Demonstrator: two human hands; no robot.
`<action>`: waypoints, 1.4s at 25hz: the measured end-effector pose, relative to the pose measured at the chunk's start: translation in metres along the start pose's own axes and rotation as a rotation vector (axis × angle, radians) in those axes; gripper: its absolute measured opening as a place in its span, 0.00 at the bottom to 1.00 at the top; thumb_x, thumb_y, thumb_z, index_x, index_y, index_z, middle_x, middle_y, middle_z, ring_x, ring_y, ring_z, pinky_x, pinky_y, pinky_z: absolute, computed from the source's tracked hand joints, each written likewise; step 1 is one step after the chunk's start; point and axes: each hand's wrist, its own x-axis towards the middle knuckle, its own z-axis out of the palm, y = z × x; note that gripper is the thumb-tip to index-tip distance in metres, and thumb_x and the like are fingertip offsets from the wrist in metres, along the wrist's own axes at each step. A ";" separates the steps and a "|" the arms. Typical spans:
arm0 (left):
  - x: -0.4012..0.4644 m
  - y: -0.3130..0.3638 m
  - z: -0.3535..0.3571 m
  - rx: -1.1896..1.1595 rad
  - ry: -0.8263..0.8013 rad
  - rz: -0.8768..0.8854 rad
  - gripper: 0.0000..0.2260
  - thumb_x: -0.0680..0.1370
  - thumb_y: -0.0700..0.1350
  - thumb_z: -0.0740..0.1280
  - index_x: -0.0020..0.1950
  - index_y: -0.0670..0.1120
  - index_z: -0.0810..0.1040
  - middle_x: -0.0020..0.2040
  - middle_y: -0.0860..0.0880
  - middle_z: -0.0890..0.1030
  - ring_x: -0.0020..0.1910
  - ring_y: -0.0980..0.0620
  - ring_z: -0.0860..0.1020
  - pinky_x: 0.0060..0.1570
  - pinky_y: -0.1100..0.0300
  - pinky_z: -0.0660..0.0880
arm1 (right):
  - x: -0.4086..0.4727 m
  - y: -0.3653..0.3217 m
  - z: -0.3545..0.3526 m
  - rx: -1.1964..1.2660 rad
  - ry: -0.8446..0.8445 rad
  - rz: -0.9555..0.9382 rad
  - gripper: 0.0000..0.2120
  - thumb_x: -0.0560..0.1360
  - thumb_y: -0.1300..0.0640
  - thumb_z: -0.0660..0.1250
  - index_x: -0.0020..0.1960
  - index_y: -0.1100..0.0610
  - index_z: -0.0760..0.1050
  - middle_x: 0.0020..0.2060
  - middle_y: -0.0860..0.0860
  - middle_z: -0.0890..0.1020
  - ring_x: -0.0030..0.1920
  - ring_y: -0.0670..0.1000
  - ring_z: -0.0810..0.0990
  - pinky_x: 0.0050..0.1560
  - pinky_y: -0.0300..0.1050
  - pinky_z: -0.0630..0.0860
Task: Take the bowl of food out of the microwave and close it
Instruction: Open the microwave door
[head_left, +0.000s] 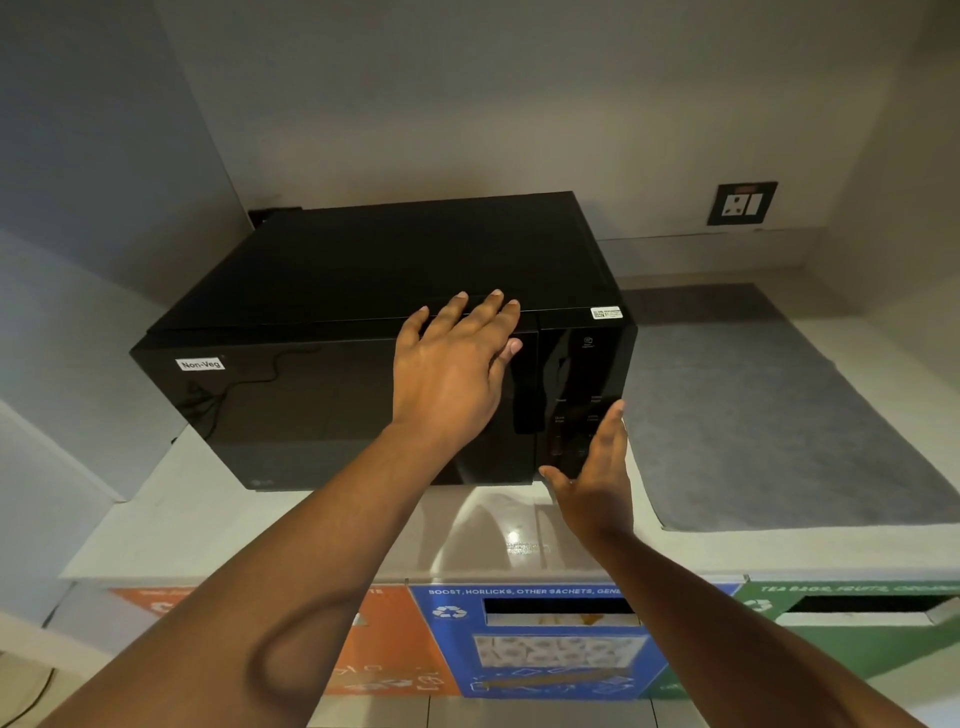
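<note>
A black microwave (322, 332) stands on a pale counter (208, 519), its dark glass door shut and a "Non-Veg" label at the door's upper left. My left hand (452, 364) lies flat on the upper right part of the door, fingers spread over the top edge. My right hand (597, 467) hovers open beside the control panel (576, 405) at the microwave's lower right corner, holding nothing. No bowl of food is visible; the inside of the microwave is hidden behind the door.
A grey mat (779, 415) covers the counter to the right of the microwave. A wall socket (742, 202) sits on the back wall. Below the counter's front edge are orange (384, 639), blue (540, 644) and green (852, 623) waste bin panels with slots.
</note>
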 end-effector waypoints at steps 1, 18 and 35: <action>0.000 0.000 0.000 -0.002 0.000 0.002 0.20 0.84 0.55 0.55 0.76 0.56 0.69 0.77 0.54 0.71 0.78 0.48 0.65 0.75 0.42 0.60 | 0.000 0.000 0.001 -0.019 0.018 -0.011 0.62 0.69 0.53 0.79 0.77 0.39 0.30 0.78 0.51 0.52 0.76 0.53 0.57 0.67 0.45 0.66; -0.019 0.003 -0.019 -0.095 -0.019 0.030 0.21 0.84 0.59 0.53 0.74 0.57 0.72 0.74 0.56 0.75 0.76 0.52 0.69 0.74 0.46 0.62 | -0.002 -0.012 -0.004 -0.091 -0.107 0.104 0.60 0.70 0.51 0.77 0.78 0.46 0.30 0.80 0.58 0.51 0.77 0.61 0.60 0.69 0.56 0.71; -0.066 -0.037 -0.120 -0.005 -0.690 -0.445 0.27 0.78 0.48 0.57 0.79 0.54 0.63 0.83 0.42 0.55 0.81 0.36 0.50 0.76 0.40 0.47 | 0.051 -0.127 -0.070 -0.577 -0.138 -0.348 0.36 0.78 0.37 0.53 0.81 0.50 0.49 0.81 0.52 0.49 0.80 0.55 0.42 0.75 0.59 0.48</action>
